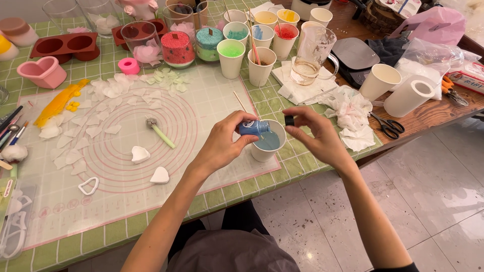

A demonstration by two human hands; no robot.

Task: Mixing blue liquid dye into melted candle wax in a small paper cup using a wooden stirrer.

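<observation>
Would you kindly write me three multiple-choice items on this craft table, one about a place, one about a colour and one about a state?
1. Where is the small blue bottle?
A. Lying on the floor
B. In the left hand, tipped over the paper cup
C. Standing beside the scissors

2. What colour is the liquid in that cup?
A. Red
B. Yellow
C. Blue

3. What state is the bottle in?
A. Uncapped, its dark cap in the right hand
B. Capped and upright
C. Wrapped in tissue

Answers:
1. B, since the left hand's fingers grip the bottle tilted above the cup's rim.
2. C, since the cup's contents look pale blue.
3. A, since the right hand's fingertips pinch a small dark cap apart from the bottle.
</observation>
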